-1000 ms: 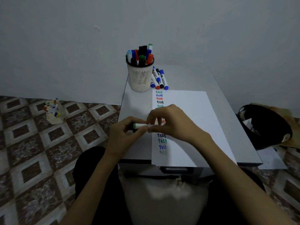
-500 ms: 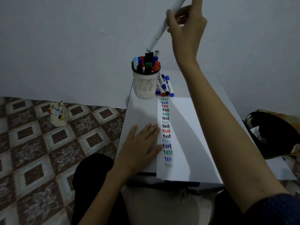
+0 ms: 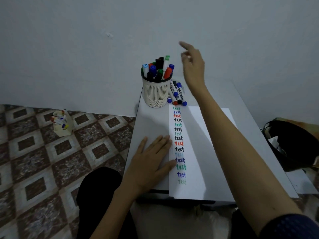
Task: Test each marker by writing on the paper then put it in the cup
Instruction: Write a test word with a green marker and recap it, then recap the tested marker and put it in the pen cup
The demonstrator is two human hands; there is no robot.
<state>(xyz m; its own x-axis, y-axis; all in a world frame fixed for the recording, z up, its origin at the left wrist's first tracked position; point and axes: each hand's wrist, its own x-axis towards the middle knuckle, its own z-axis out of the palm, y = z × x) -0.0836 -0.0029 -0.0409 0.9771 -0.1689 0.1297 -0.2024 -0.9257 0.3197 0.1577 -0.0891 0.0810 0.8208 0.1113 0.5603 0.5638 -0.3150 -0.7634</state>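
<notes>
Right hand (image 3: 193, 66) raised above the table, up and to the right of the cup, fingers loosely spread, blurred, nothing in it. Left hand (image 3: 151, 161) flat, palm down, fingers extended, on the small grey tabletop (image 3: 151, 121); fingertips touching the left edge of the white sheet of paper (image 3: 203, 152). Holding nothing.

Cream slotted plastic cup (image 3: 156, 94) at the far left corner of the tabletop, upright, packed with capped markers (image 3: 158, 69): blue, black, green, red and white-barrelled ones, caps up. Green-capped white marker (image 3: 166, 62) standing tallest in the cup, leaning slightly right.

Loose whiteboard markers (image 3: 177, 94) lying on the table just right of the cup, touching each other, blue, red and black ends toward the paper's top edge. Exact count unclear.

Paper running lengthwise down the tabletop, near end overhanging the front edge. Column of handwritten "test" words (image 3: 178, 144) along its left margin in green, blue, red, black, teal; last one at the bottom faint green.

Second small cream holder with markers (image 3: 61, 123) on the patterned tile floor (image 3: 43, 161), well left of the table. Black bag (image 3: 291, 145) on the floor to the right.
</notes>
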